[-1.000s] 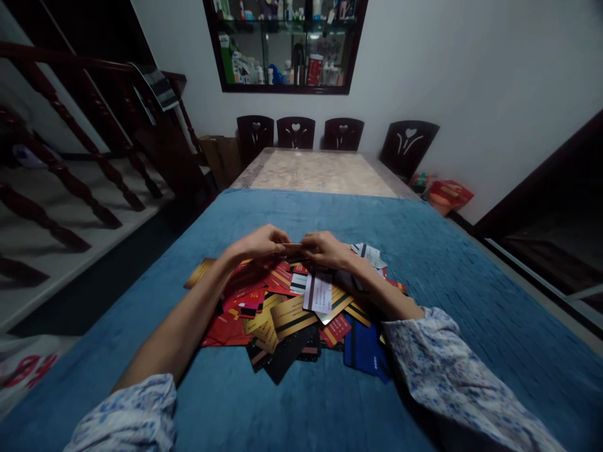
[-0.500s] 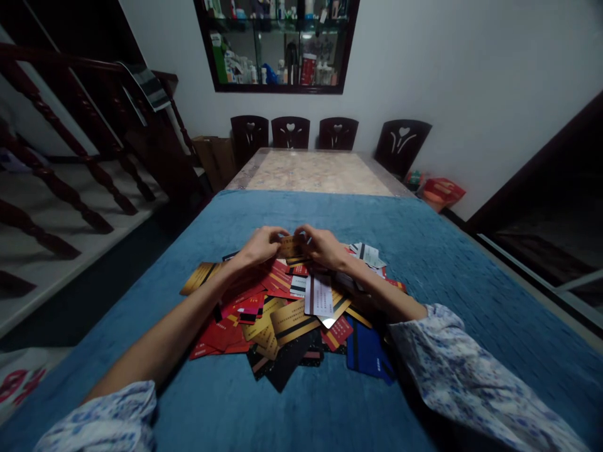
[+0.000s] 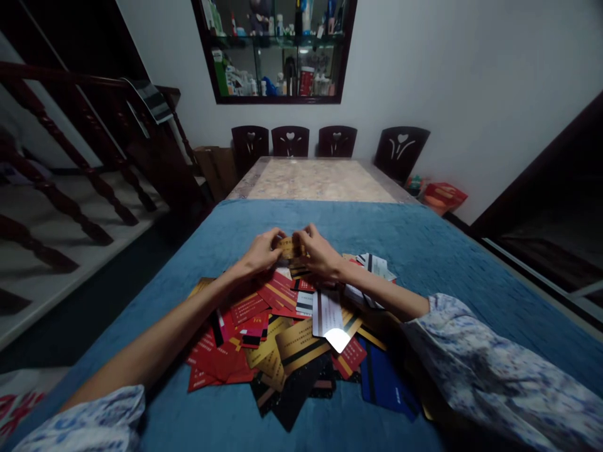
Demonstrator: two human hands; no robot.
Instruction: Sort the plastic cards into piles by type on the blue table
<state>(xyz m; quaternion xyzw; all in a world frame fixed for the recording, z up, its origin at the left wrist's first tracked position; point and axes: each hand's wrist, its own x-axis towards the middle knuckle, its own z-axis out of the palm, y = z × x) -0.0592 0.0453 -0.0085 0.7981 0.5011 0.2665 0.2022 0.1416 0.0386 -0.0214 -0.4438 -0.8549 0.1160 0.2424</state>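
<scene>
My left hand (image 3: 260,252) and my right hand (image 3: 320,253) meet over the far side of a heap of plastic cards (image 3: 292,333). Between their pinched fingertips they hold a small stack of gold cards (image 3: 288,247), tilted up on edge. The heap is made of red, gold, black, white and blue cards with magnetic stripes, spread loosely on a blue cloth (image 3: 424,251). A white card (image 3: 326,312) lies on top near the middle.
The blue cloth covers the near end of a long marble-topped table (image 3: 316,179). Several dark chairs (image 3: 290,140) stand at its far end. A stair railing (image 3: 80,150) is at left, a glass cabinet (image 3: 277,50) on the wall, red packages (image 3: 443,194) on the floor at right.
The gold cards have been raised from flat to tilted on edge between my fingertips, and my hands have drawn closer together. The view has shifted slightly down.
</scene>
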